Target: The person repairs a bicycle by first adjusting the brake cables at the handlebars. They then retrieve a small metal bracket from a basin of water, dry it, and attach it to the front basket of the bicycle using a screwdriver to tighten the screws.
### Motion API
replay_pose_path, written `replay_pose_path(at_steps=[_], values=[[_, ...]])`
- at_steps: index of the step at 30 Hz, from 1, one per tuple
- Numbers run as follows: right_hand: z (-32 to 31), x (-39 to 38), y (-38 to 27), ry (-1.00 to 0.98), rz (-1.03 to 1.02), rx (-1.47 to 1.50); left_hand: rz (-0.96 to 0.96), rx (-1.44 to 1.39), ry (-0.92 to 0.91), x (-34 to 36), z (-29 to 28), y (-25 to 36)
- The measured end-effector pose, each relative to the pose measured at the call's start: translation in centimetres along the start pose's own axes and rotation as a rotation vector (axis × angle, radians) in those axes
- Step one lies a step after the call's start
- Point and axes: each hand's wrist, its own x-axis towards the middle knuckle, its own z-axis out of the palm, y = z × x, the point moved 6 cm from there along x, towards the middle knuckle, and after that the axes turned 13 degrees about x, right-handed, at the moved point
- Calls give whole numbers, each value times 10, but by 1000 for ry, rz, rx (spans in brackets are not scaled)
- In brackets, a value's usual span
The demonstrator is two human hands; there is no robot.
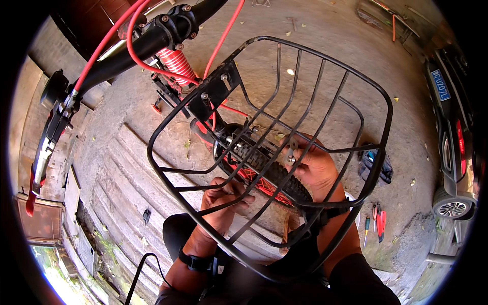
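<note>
A black wire basket hangs on the front of a bicycle, below the black handlebar, above the knobby front tyre. My right hand is under the basket's bars, its thumb and fingers pinched on a small silver metal bracket. My left hand is lower left, behind the bars, with curled fingers; whatever they hold is too small or hidden to make out. A red-striped spring and red cables are near the basket's mounting plate.
Screwdriver and red-handled tool lie on the concrete at right, near a dark tool bag. A small black object lies on the ridged concrete at left. A parked black car stands at far right; boards line the left.
</note>
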Motion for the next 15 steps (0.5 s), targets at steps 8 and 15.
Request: replay_pose_path(at_steps=[8, 15], values=[[-15, 4, -3, -151, -293, -642, -75, 19, 156, 12, 9, 16], [-12, -1, 13, 99, 35, 208, 38, 340, 238, 6, 9, 61]])
